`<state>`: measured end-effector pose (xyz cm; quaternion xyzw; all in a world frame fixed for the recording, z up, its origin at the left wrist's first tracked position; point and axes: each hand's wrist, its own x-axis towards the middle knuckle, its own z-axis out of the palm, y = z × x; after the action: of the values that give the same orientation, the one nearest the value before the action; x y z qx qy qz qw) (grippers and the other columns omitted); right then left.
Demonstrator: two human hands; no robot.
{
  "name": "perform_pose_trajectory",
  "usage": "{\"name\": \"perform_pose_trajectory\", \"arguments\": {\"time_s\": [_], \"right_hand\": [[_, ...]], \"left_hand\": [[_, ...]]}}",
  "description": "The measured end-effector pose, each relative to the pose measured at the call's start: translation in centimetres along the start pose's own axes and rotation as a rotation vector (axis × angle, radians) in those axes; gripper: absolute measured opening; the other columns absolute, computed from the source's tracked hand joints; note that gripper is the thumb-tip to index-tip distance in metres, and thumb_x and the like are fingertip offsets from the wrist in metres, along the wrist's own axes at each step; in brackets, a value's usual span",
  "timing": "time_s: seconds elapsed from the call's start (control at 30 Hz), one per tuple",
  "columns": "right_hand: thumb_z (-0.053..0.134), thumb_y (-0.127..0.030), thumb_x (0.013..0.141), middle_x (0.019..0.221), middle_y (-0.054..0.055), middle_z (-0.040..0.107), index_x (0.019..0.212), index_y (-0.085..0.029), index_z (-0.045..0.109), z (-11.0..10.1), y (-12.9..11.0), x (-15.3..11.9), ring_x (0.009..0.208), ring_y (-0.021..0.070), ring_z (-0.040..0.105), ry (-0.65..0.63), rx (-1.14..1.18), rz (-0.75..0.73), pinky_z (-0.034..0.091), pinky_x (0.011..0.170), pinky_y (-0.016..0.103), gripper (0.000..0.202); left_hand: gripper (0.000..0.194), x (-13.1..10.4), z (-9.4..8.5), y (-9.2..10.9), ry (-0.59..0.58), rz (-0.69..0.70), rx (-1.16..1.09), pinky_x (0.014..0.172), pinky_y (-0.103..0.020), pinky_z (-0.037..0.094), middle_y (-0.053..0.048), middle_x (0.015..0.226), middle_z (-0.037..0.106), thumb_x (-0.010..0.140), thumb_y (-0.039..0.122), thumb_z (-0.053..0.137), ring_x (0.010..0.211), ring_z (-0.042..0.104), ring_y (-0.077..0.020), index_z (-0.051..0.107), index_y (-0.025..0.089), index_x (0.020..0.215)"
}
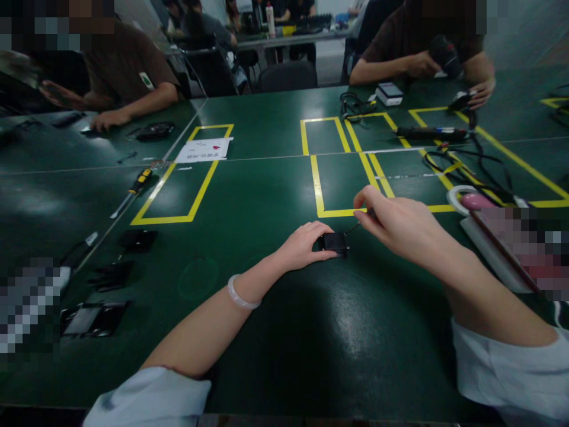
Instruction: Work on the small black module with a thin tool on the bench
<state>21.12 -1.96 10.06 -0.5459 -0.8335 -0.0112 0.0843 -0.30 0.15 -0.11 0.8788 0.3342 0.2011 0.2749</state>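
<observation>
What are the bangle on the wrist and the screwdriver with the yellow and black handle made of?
The bangle looks like polished stone or glass, perhaps plastic: pale, milky, smooth. The screwdriver seems to have a plastic or rubbery handle, in solid yellow and black, and a metal shaft, greyish with a slight shine.

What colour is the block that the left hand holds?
Black, seen in the head view.

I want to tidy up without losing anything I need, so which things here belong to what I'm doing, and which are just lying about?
In use:
- small black block, in your left hand
- thin dark piece, in your right hand

Apparently just lying about:
- yellow-and-black screwdriver
- paper sheet
- white-topped box
</observation>
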Motion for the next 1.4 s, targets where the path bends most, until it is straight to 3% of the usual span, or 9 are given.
{"name": "perform_pose_trajectory", "arguments": {"time_s": [0.2,0.43,0.8,1.07,1.4], "right_hand": [[0.043,-0.031,0.09,0.083,0.004,0.068,0.109,-0.021,0.048,0.13,0.05,-0.02,0.065,0.0187,0.06,0.022,0.045,-0.012,0.03,0.056,0.028,0.022],[0.037,-0.047,0.095,0.071,0.002,0.066,0.1,-0.022,0.051,-0.06,-0.12,0.05,0.061,0.0193,0.059,-0.004,0.003,0.004,0.026,0.053,0.027,0.029],[0.04,-0.031,0.091,0.075,0.003,0.067,0.107,-0.02,0.05,-0.24,-0.3,0.0,0.06,0.0186,0.058,0.013,0.029,0.003,0.026,0.053,0.027,0.022],[0.036,-0.044,0.094,0.073,0.003,0.066,0.103,-0.021,0.05,-0.26,-0.21,0.04,0.063,0.0202,0.06,-0.019,0.024,0.009,0.026,0.053,0.027,0.028],[0.037,-0.032,0.092,0.07,0.003,0.065,0.103,-0.02,0.051,-0.31,-0.34,0.01,0.056,0.0174,0.055,0.004,0.026,0.0,0.026,0.052,0.027,0.021]], "left_hand": [[0.041,0.0,0.05,-0.01,0.003,-0.003,-0.001,0.092,-0.037,0.043,-0.008,0.114,0.06,0.086,0.046,0.062,0.106,0.055,-0.0239,0.054,0.02,0.116],[0.041,-0.01,0.06,0.06,0.001,-0.004,-0.008,0.093,-0.037,0.043,-0.009,0.115,0.059,0.086,0.046,0.062,0.107,0.055,-0.0239,0.054,0.02,0.116],[0.04,-0.08,-0.07,0.05,0.0,-0.012,-0.016,0.092,-0.037,0.043,-0.008,0.113,0.06,0.086,0.047,0.062,0.106,0.055,-0.0239,0.055,0.021,0.115],[0.041,-0.01,0.08,-0.03,0.006,0.001,-0.011,0.092,-0.036,0.043,-0.008,0.113,0.06,0.086,0.048,0.061,0.105,0.055,-0.0234,0.055,0.02,0.116],[0.041,-0.03,-0.12,0.21,0.007,-0.002,-0.016,0.093,-0.036,0.043,-0.008,0.113,0.06,0.086,0.046,0.062,0.106,0.055,-0.0234,0.054,0.02,0.116]]}}
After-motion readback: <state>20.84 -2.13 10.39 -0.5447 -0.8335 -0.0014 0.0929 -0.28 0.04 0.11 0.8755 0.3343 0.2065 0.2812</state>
